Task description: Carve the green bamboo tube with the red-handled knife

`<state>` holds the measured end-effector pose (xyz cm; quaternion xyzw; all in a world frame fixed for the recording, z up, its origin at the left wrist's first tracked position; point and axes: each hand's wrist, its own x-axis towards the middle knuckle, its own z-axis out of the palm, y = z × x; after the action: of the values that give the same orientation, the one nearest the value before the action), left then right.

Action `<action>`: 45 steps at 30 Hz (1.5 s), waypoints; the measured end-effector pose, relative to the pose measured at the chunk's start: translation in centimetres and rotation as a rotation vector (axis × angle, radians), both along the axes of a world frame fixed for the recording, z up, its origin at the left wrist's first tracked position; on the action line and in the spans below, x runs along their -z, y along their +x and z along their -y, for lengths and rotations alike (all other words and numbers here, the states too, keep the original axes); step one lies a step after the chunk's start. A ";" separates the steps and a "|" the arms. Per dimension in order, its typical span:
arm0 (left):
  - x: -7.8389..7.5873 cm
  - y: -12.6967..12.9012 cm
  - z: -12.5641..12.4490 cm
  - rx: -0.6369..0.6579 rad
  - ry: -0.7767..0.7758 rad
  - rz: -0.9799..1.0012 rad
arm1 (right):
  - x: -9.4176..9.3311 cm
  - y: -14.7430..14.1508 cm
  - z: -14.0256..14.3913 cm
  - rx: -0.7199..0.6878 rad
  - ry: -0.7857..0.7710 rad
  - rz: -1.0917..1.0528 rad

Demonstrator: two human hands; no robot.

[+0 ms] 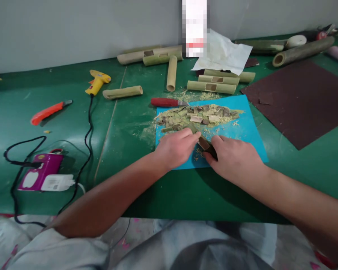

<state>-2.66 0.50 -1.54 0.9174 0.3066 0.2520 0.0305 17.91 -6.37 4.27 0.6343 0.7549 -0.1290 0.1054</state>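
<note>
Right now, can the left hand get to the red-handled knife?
Probably yes. The left hand rests on the blue mat, and the knife lies just beyond; only loose bamboo chips lie nearby.

Both hands, left hand [176,150] and right hand [233,159], grip a bamboo piece [203,142] over the blue mat [248,127], near a pile of bamboo chips [197,115].

My 2 hands meet on the mat [242,127], left hand [176,150] and right hand [233,159] either side of a bamboo piece [204,143]. Behind it sits the chip pile [198,116], the knife [167,102] at the mat's far-left corner. Glue gun [97,82] and cutter [49,111] lie far left on the surface [124,150], sandpaper sheet [298,99] right.
</note>
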 end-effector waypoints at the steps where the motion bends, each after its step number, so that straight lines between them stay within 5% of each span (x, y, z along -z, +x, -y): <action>1: 0.0 0.0 0.0 0.007 -0.005 0.007 | 0.0 0.0 0.0 0.000 0.003 -0.001; 14: -0.2 -0.6 -0.9 -0.042 -0.086 0.163 | 0.4 0.6 0.0 -0.034 0.148 -0.001; 19: -1.3 -0.1 -1.1 -0.232 -0.439 0.403 | 0.4 1.7 -0.3 -0.053 0.310 0.015; 25: -2.0 0.7 -0.4 -0.332 -0.759 0.599 | 0.6 1.8 -0.6 -0.064 0.255 0.031; 28: -1.9 0.6 -0.4 -0.313 -0.693 0.543 | 0.6 1.7 -0.6 -0.057 0.219 0.031; 36: -0.5 -0.5 -1.1 -0.143 -0.084 0.226 | 0.4 1.6 -0.4 -0.059 0.198 0.024; 45: 0.1 1.0 0.5 0.031 -0.077 0.035 | 0.4 0.9 -0.3 -0.056 0.131 0.051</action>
<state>-1.69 0.04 -1.62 0.9156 0.3012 0.2555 0.0748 18.80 -6.10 3.89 0.6216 0.7762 -0.0602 0.0865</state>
